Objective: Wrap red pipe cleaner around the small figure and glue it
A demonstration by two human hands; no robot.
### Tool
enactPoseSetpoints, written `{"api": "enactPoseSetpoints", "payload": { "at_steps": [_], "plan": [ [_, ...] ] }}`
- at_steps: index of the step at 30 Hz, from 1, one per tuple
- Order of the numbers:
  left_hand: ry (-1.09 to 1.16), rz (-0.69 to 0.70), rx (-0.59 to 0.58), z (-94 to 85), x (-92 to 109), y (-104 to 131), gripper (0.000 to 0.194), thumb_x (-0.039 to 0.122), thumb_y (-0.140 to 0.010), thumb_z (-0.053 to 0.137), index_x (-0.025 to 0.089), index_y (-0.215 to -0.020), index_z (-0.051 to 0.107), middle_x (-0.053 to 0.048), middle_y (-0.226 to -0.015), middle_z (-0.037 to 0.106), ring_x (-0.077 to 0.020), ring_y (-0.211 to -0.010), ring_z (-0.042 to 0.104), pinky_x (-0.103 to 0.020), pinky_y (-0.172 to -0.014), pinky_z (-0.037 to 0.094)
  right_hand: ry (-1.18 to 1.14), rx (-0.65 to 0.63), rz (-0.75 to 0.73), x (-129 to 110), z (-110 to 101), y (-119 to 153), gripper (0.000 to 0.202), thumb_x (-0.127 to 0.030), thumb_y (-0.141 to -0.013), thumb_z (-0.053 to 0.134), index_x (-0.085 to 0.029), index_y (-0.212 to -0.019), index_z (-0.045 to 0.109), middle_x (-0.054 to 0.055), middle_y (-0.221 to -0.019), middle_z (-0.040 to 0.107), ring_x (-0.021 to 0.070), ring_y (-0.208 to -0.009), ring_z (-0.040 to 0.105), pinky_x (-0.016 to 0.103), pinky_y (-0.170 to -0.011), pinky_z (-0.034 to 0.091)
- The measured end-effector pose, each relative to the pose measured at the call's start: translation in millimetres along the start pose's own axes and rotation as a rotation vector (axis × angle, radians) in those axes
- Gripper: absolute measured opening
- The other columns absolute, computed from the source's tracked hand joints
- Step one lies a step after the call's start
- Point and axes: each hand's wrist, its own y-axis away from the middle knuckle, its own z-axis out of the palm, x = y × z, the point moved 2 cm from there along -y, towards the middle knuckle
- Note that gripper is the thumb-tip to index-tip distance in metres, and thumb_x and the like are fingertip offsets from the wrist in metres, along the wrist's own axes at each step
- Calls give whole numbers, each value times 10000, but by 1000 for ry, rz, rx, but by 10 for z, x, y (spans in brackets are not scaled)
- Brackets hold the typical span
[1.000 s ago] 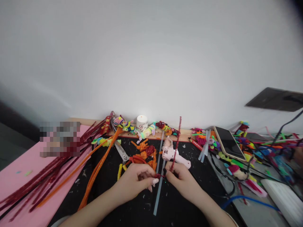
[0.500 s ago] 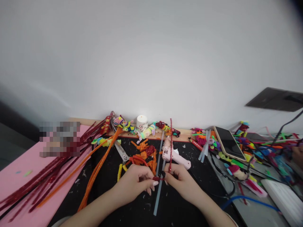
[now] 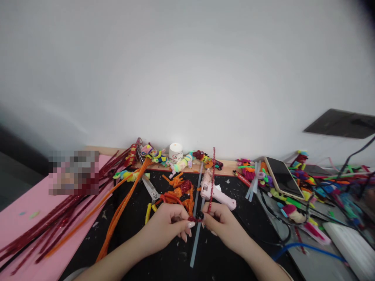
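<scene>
My left hand [image 3: 173, 223] and my right hand [image 3: 218, 218] meet over the black work surface, each in a pinch. Between them runs a red tinsel pipe cleaner [image 3: 213, 175], its free end standing up above my right hand. A small black piece sits by my right fingertips; I cannot tell what it is. Under the fingers lies a clear glue stick [image 3: 195, 246]. Just beyond is a pale pink glue gun [image 3: 218, 195]. Scissors [image 3: 150, 189] with red handles lie past my left hand, beside cut orange pipe cleaner pieces [image 3: 175, 180] and a red tinsel coil [image 3: 185, 187].
Long red tinsel stems [image 3: 73, 203] and orange stems [image 3: 117, 214] spread at left. A paper cup [image 3: 175, 151] stands by the wall among fuzzy figures. To the right are a phone [image 3: 283, 177], bundled glue sticks [image 3: 254, 181], a white box-like object [image 3: 348, 246] and black cables.
The upright end of the red pipe cleaner has tilted slightly to the right. My fingers have shifted only a little, still pinching at the same place.
</scene>
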Motion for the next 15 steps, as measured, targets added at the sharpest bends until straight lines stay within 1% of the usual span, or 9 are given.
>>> {"api": "enactPoseSetpoints", "payload": {
  "at_steps": [3,7,15],
  "plan": [
    [1,-2,8,-1,12,-2,185,247,-770,606,134,-625,587,7,-564,637,-102,-498,598,-199,-522,454,-15,4,31,34,5,4,274,-346,-868,517,-166,-662,510,-71,-507,386,75,-455,293,216,-444,209],
    [4,-10,20,-2,35,7,179,239,-770,598,135,-626,577,2,-567,640,-103,-495,596,-204,-520,457,-51,-2,20,70,9,8,319,-420,-874,522,-159,-690,525,-72,-513,391,72,-456,291,214,-444,207],
    [22,-5,45,8,50,18,180,241,-765,597,142,-622,550,3,-575,635,-101,-488,581,-213,-521,456,-103,16,25,91,31,-5,376,-490,-855,542,-163,-674,500,-77,-497,398,66,-444,293,211,-441,212]
  ]
}}
